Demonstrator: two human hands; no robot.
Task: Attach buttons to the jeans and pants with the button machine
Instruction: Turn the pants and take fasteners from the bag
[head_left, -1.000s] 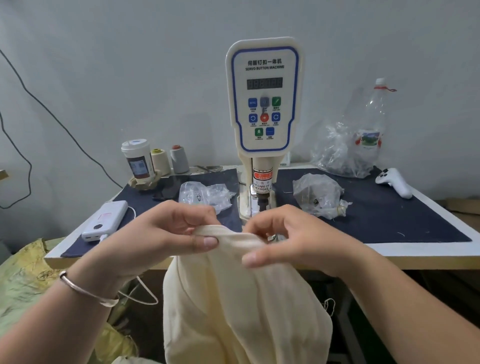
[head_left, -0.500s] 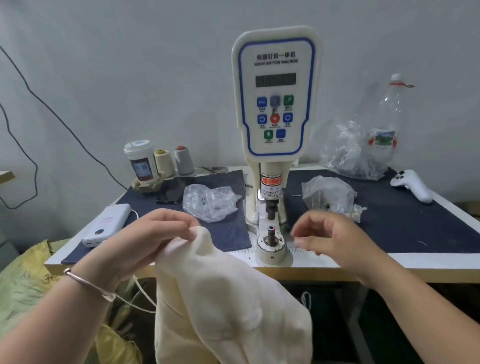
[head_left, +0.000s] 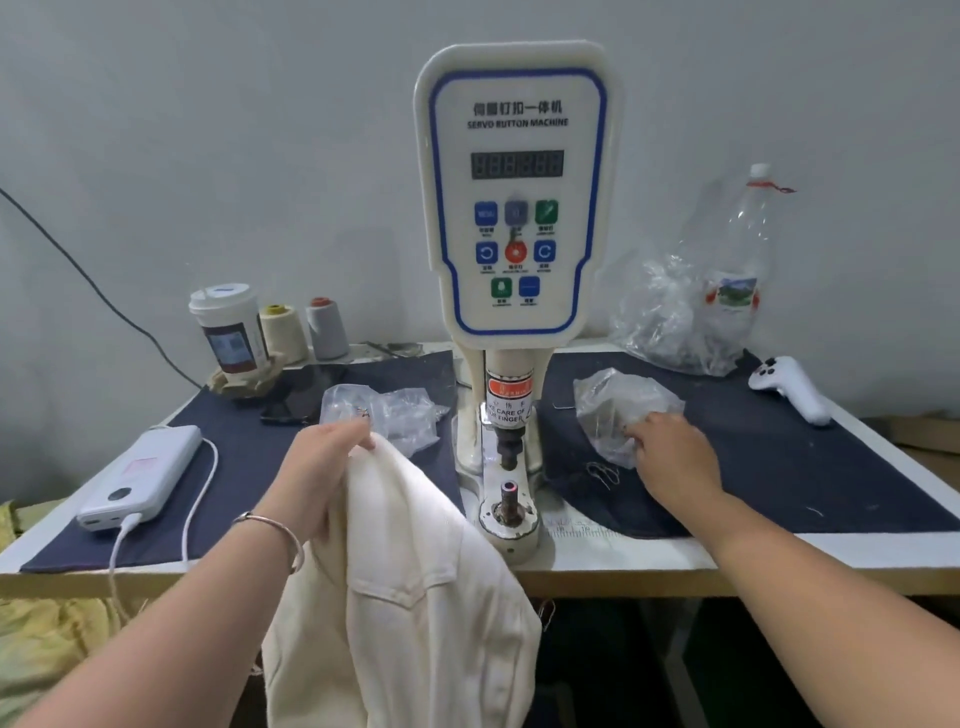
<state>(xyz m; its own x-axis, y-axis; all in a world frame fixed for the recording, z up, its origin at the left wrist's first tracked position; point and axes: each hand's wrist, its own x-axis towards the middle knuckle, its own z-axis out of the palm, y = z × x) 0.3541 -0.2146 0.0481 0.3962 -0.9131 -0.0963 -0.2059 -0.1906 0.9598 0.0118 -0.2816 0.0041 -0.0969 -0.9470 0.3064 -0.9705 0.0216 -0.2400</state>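
The white servo button machine (head_left: 517, 208) stands at the table's middle, its bare lower die (head_left: 508, 512) near the front edge. Cream pants (head_left: 415, 597) hang over that edge, left of the die. My left hand (head_left: 322, 467) grips their top fold. My right hand (head_left: 670, 457) reaches right of the machine, fingertips touching a clear plastic bag (head_left: 618, 405) of small parts. A second clear bag (head_left: 389, 410) lies left of the machine, just beyond my left hand.
A white power bank (head_left: 140, 478) with cable lies at the left. A cup (head_left: 228, 327), two thread cones (head_left: 306, 327) and a dark phone (head_left: 304, 389) sit at the back left. A plastic bottle (head_left: 737, 270) in crumpled wrap and a white controller (head_left: 789, 387) are at the back right.
My right hand let go of the pants and moved right to the plastic bag. My left hand kept the pants and shifted them left, uncovering the lower die.
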